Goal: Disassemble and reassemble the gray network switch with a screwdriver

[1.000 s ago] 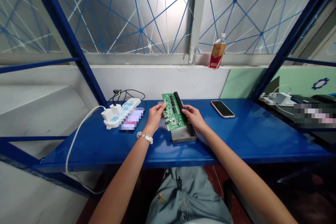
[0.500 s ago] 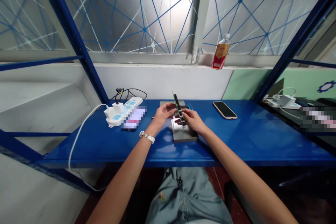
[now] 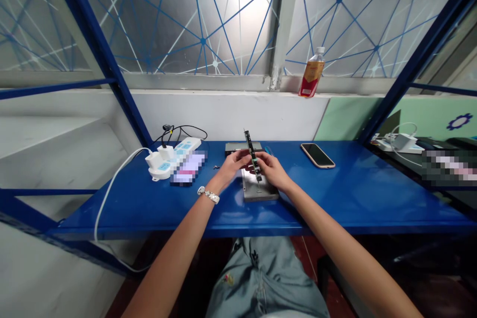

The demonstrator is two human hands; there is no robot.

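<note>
A green circuit board (image 3: 250, 151) stands on edge above a grey metal case (image 3: 259, 191) on the blue table (image 3: 354, 198). My left hand (image 3: 234, 165), with a bracelet at the wrist, grips the board from the left, fingers closed on it. From the right, my right hand (image 3: 271, 169) pinches the same board. Only the board's thin edge and its black connector row face the camera.
A white power strip (image 3: 172, 156) with plugs and a white cable sits at the left, beside a blurred dark item. A phone (image 3: 317, 154) lies face up at the right. A drink bottle (image 3: 310, 72) stands on the window sill. Small screws (image 3: 216, 166) lie near the left hand.
The board was tilted with its green face toward the camera a second ago; both hands have turned it up on edge over the grey case, where it stays.
</note>
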